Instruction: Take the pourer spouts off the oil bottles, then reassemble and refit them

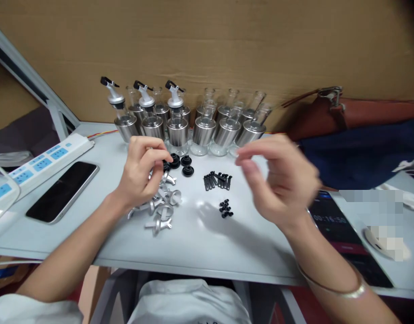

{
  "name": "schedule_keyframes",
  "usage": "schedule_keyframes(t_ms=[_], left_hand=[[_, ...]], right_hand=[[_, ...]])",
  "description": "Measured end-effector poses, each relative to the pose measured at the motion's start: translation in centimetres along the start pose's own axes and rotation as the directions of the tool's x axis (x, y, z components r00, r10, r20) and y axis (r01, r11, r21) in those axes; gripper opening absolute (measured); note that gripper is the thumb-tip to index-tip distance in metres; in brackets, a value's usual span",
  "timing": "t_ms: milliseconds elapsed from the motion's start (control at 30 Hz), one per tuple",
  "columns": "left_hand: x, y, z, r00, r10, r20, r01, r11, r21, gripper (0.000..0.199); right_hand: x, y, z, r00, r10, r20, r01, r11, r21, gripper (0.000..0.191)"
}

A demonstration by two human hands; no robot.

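Note:
Over the near-left part of the table, my left hand [142,168] hovers with bent fingers, thumb and index tips apart. Just beyond its fingertips lies a small group of round black stoppers [187,170], one partly covered by the fingers. Silver pourer spouts [164,211] are heaped below this hand. To the right, my right hand [281,180] is raised and blurred, its thumb and index finger slightly apart with nothing visible between them. Black levers [218,181] lie in a row between the hands, with several tiny black caps [226,208] nearer me.
Glass bottles with steel sleeves [204,131] stand in rows at the back; three front-left ones carry pourers [175,96]. A power strip [41,164] and phone [62,191] lie left. Another phone [345,234] showing a timer, a brown bag [372,117] and dark blue cloth [355,155] are right.

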State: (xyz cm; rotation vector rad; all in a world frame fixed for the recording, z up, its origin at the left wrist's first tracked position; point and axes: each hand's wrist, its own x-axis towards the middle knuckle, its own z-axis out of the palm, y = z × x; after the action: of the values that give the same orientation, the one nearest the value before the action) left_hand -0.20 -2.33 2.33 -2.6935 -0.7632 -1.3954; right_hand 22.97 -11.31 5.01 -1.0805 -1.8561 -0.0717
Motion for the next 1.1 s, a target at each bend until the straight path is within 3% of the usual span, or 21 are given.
schedule_keyframes(t_ms=[67,133,200,267,367,533,633,733,867,967,1100], left_hand=[[0.4,-1.2,-0.5,0.982,0.001,0.188,-0.007,1.0,0.031,0.027],[0.4,-2.1,-0.8,0.917,-0.065,0.394,0.05,0.998,0.048,0.034],[0.0,-2.7,-0.7,0.841,-0.108,0.53,0.09,0.994,0.061,0.042],[-0.5,-3.0,-0.3,0.777,-0.128,0.616,0.1,0.992,0.08,0.048],[-1.1,-3.2,0.2,0.736,-0.136,0.663,0.099,0.991,0.093,0.043],[-0.9,-3.3,0.0,0.748,-0.171,0.642,0.132,0.985,0.108,0.028],[-0.2,-2.1,-0.3,0.816,-0.166,0.554,0.168,0.985,0.048,0.021],[0.0,0.2,0.2,0.901,-0.151,0.406,0.234,0.959,-0.161,0.014],[-0.8,3.4,1.5,0.904,-0.06,0.424,0.245,0.885,-0.397,0.01],[-1.5,4.7,2.0,0.896,-0.009,0.444,0.225,0.871,-0.436,0.013],[-1.5,5.3,1.9,0.914,0.001,0.406,0.186,0.888,-0.421,0.016]], right_hand=[[0.0,1.3,0.9,0.995,-0.098,0.026,0.098,0.995,-0.014,0.016],[-0.4,2.4,1.7,0.988,-0.113,0.102,0.117,0.993,-0.032,0.016],[-1.0,3.3,2.1,0.986,-0.061,0.157,0.069,0.996,-0.047,0.015],[-1.5,3.7,2.2,0.984,-0.026,0.177,0.038,0.997,-0.065,0.014],[-1.8,4.0,1.9,0.984,-0.008,0.176,0.021,0.997,-0.073,0.015],[-1.7,4.4,1.3,0.991,0.001,0.134,0.016,0.992,-0.124,0.016],[-1.5,4.3,0.9,0.996,-0.001,0.088,0.012,0.992,-0.125,0.016],[-1.2,3.8,0.5,0.995,0.057,0.082,-0.055,0.998,-0.031,0.014],[-1.1,3.1,0.5,0.943,0.185,0.276,-0.25,0.941,0.225,0.007],[-1.2,2.6,0.6,0.89,0.201,0.409,-0.348,0.88,0.325,0.01],[-1.1,2.2,0.5,0.862,0.213,0.459,-0.402,0.839,0.366,0.014]])
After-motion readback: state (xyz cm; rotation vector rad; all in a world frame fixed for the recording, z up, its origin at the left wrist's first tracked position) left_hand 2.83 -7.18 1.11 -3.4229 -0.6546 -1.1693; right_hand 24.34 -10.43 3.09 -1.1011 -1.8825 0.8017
